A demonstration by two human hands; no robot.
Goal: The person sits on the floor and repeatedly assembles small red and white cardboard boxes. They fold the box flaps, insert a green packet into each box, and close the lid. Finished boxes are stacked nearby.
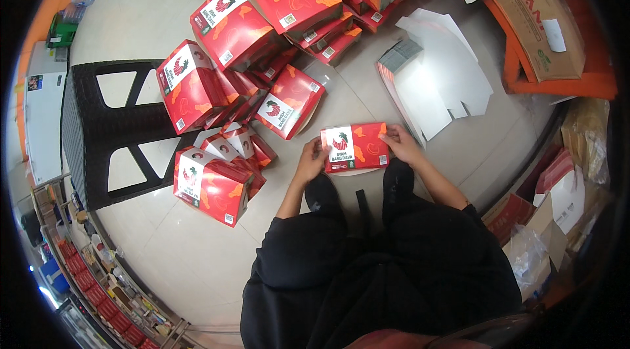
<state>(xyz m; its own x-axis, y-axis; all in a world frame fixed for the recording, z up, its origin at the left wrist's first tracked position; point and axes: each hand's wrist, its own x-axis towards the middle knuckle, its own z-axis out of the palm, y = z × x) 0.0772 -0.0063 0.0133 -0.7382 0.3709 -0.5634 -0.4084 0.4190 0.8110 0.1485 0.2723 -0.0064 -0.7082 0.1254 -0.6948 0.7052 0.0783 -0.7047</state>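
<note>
A red cardboard food box (369,147) with a white printed panel is in front of my feet, held between both hands. My left hand (311,161) grips its left end, and my right hand (402,145) grips its right end near the upper corner. Just beyond and to the left lies another red box (289,101), tilted on the floor. To the right is a pile of flat, unfolded card blanks (441,77), white side up, with a small grey block (400,55) on its left edge. The underside of the held box is hidden.
Red boxes (233,27) are heaped ahead and to the left, with a smaller cluster (211,182) nearer me. A black plastic stool (118,116) lies at left. At far right a brown carton (541,27) rests on an orange support; opened packaging (558,201) sits nearer.
</note>
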